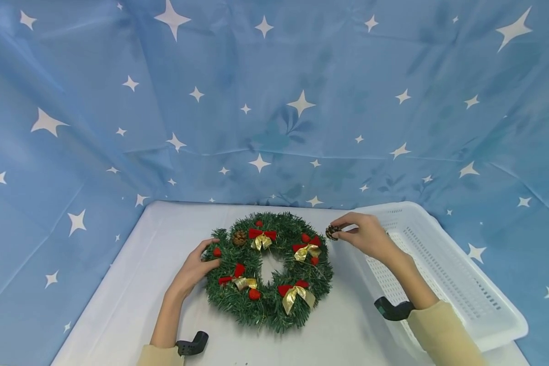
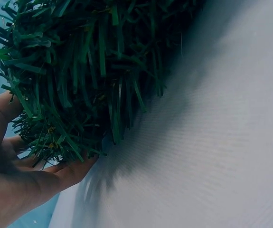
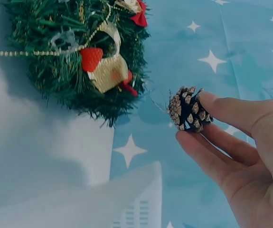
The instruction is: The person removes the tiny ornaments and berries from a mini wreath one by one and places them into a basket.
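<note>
A round green wreath (image 1: 231, 305) with red-and-gold bows (image 1: 297, 295) and red berries lies on the white table. One pine cone (image 1: 239, 238) sits in its upper left part. My left hand (image 1: 194, 269) grips the wreath's left edge, fingers and thumb around the needles; some fingertips are hidden in the greenery. To the right of the wreath, my right hand (image 1: 370, 236) pinches a second pine cone (image 3: 190, 109) between thumb and fingers. In the right wrist view, thin wire sticks out from this cone towards the wreath, and a gap separates the two.
A white perforated plastic basket (image 1: 480, 290) stands on the right side of the table, under my right forearm. Behind the table hangs a blue cloth (image 1: 274, 137) with white stars. Each wrist wears a black camera (image 1: 193, 343).
</note>
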Available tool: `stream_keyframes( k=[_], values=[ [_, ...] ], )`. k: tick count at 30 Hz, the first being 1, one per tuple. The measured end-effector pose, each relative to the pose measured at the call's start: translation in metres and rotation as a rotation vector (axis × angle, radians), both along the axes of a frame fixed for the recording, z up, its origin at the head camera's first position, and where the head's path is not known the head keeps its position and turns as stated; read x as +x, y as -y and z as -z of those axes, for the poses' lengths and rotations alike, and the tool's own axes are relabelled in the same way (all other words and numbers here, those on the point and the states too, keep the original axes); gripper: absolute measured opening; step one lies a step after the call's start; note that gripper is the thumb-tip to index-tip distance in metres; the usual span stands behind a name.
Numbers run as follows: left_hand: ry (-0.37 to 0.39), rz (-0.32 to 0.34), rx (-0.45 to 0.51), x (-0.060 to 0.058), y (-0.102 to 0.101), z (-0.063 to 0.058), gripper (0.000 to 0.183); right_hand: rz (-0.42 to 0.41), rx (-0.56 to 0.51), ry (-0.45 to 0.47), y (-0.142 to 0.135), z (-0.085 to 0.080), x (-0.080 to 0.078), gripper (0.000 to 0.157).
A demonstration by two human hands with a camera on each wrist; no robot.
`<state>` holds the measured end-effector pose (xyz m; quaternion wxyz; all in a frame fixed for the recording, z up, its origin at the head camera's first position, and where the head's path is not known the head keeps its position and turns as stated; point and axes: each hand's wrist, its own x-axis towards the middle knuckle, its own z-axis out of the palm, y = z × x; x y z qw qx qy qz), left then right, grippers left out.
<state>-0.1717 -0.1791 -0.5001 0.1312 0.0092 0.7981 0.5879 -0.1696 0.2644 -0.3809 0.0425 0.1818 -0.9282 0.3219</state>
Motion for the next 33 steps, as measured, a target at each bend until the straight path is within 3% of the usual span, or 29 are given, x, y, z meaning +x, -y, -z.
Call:
stream_keyframes(
  k=[17, 24, 33],
  values=[
    [-0.009, 0.003, -0.012, 0.001, 0.000, -0.002, 0.061, 0.045, 0.030, -0.028, -0.024, 0.000, -0.002, 0.019],
    [-0.007, 0.008, -0.001, -0.001, -0.001, -0.001, 0.062, 0.091, 0.031, 0.005, -0.037, -0.002, 0.001, 0.019],
    [-0.011, 0.008, -0.007, 0.000, -0.001, -0.001, 0.062, 0.119, 0.074, -0.082, -0.057, 0.002, 0.004, 0.017]
  ],
)
